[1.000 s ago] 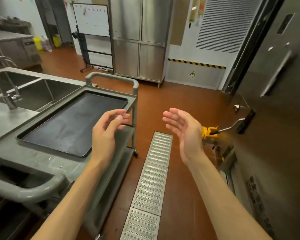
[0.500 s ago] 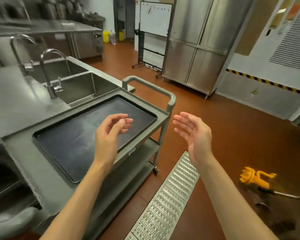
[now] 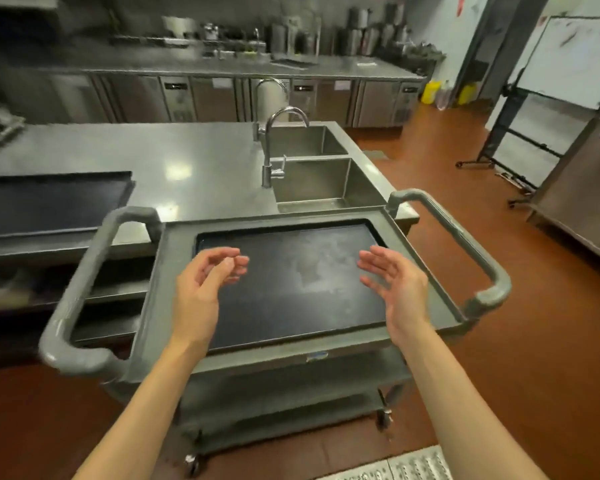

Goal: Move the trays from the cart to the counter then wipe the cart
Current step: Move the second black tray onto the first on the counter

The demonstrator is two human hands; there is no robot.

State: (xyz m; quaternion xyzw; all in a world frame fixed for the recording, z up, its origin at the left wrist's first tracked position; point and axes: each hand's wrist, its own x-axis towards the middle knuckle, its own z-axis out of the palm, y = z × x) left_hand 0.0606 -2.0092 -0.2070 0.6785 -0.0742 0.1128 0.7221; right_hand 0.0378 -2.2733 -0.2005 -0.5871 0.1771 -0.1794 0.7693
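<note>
A grey three-shelf cart [image 3: 426,271] stands in front of me against the steel counter [image 3: 194,150]. A black tray [image 3: 298,282] lies flat on the cart's top shelf. A second black tray [image 3: 49,199] rests on the counter at the left. My left hand [image 3: 205,289] hovers over the left part of the cart's tray, fingers loosely curled and empty. Over the tray's right part my right hand [image 3: 399,289] is held with palm inward and fingers spread, holding nothing. Neither hand touches the tray.
A double sink [image 3: 326,178] with a curved tap [image 3: 274,147] sits in the counter behind the cart. Cart handles [image 3: 465,244] stick out on both sides. A whiteboard stand [image 3: 541,98] is at the right. A floor drain grate [image 3: 395,469] lies by my feet.
My view has swung left, so I now face the cart square on instead of from its side. Both hands now hover over the tray, still empty and apart.
</note>
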